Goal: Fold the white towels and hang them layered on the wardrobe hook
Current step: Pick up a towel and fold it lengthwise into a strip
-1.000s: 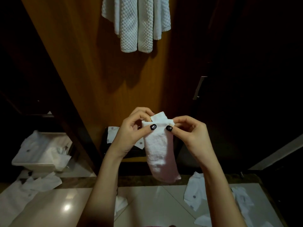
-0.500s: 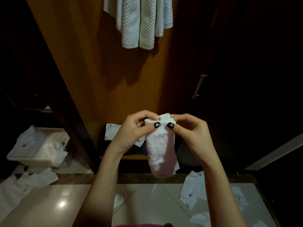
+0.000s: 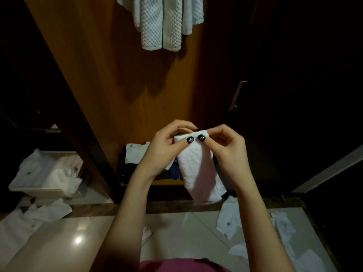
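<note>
Both hands up in front of the brown wooden wardrobe panel (image 3: 121, 79), thumbs side by side. Left hand (image 3: 167, 149) and right hand (image 3: 225, 152) each pinch the top edge of a small folded white terry towel (image 3: 198, 169); it hangs down between the wrists, tilted right. White waffle-weave towels (image 3: 163, 20) hang at the top of the panel, well above. Loose white cloths (image 3: 227, 218) lie on the glossy tiled floor (image 3: 186, 236). A white tray (image 3: 39, 190) of cloths sits at left.
</note>
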Available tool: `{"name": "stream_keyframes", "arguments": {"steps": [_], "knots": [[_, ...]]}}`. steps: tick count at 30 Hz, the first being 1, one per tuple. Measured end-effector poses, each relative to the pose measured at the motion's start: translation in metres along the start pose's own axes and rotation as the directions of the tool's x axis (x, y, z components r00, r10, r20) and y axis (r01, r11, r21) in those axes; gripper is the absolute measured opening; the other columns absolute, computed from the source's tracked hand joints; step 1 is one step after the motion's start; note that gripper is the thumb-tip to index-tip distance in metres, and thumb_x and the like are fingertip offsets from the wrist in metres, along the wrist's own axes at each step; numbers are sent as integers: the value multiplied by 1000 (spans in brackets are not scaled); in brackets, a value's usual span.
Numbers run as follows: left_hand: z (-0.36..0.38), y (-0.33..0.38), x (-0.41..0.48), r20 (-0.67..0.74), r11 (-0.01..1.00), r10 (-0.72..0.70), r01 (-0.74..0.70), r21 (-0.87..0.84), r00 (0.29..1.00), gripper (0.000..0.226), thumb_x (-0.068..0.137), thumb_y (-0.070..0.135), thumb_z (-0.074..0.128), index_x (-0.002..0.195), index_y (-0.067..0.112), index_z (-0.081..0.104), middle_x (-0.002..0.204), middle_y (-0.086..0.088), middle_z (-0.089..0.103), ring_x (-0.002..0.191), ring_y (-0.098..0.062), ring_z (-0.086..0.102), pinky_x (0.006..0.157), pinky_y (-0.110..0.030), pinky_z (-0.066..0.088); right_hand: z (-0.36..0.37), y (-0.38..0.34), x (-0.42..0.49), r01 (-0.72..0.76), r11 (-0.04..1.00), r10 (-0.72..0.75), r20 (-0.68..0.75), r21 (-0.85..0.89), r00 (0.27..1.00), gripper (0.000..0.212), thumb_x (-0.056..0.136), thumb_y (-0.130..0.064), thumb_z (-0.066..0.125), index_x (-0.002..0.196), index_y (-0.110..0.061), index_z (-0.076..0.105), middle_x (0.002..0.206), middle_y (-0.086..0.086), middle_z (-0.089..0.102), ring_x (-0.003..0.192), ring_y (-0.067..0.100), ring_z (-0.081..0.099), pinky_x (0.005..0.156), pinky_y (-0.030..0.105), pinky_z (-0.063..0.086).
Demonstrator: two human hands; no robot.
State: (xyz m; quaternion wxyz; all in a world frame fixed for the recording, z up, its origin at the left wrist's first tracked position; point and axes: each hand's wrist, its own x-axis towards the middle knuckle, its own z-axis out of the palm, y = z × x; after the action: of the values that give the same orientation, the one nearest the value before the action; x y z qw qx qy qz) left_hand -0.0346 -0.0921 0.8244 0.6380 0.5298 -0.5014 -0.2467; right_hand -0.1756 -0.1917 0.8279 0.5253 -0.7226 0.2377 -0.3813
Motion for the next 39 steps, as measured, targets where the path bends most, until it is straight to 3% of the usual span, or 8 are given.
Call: {"name": "stream_keyframes", "arguments": {"steps": [6,10,13,18,23,32,36,39], "knots": [[8,-7,-2,57,980,-98,107,-168,994,59,91,0,62,126,47,56,126,22,62,115,-6,61,84,-21,53,-2,3,7,49,998,-40,-211,39,977,9,86,-11,74,91,-13,67,85,-6,68,83,4,64,75,16,49],[18,-4,3,-18,996,-90,90,-19,996,42,92,-6,54,99,31,72,107,9,69,101,1,62,80,-16,49,-1,6,12,55,998,-41,-306,37,951,7,89,-14,71,91,-16,64,84,-7,64,79,0,61,73,14,49],[18,-3,8,-83,996,-79,82,41,993,42,93,-6,51,95,30,73,108,-1,68,103,-6,62,85,-20,50,2,7,16,47,996,-27,-262,70,965,6,92,-19,68,91,-17,62,81,-10,61,75,-1,57,68,13,47],[8,6,26,-242,998,-47,36,-53,969,35,98,0,48,98,27,70,103,17,69,98,3,63,76,-14,49,5,15,17,-19,997,18,23,68,1000,14,94,-27,61,105,-19,58,94,-11,64,88,-1,62,76,19,52],[-4,15,52,-308,998,-48,30,-63,950,28,99,8,52,108,31,65,116,19,61,110,-7,61,77,-24,55,6,24,17,83,996,-83,14,-42,996,24,95,-22,61,113,-35,53,110,-27,60,109,-4,58,92,13,47],[-11,32,96,-449,978,26,-117,-175,893,31,97,2,52,108,28,65,124,-2,62,117,-22,61,93,-38,54,-7,47,20,-90,981,119,166,-171,979,12,84,-23,74,86,-22,62,81,-5,65,74,3,60,63,18,46],[-12,31,113,-483,960,-33,-107,-260,875,30,98,0,49,109,23,64,128,-5,59,122,-22,58,101,-42,50,-11,58,21,-112,964,119,12,-242,993,23,86,-16,72,70,-10,56,63,-6,52,59,5,45,52,19,33],[-22,26,122,-530,954,-64,-103,-281,845,28,98,-1,49,110,19,63,132,-10,57,122,-25,57,99,-39,51,-25,52,21,-57,990,45,-91,-128,995,10,87,-5,66,78,-9,63,71,2,60,64,12,52,59,23,40]]}}
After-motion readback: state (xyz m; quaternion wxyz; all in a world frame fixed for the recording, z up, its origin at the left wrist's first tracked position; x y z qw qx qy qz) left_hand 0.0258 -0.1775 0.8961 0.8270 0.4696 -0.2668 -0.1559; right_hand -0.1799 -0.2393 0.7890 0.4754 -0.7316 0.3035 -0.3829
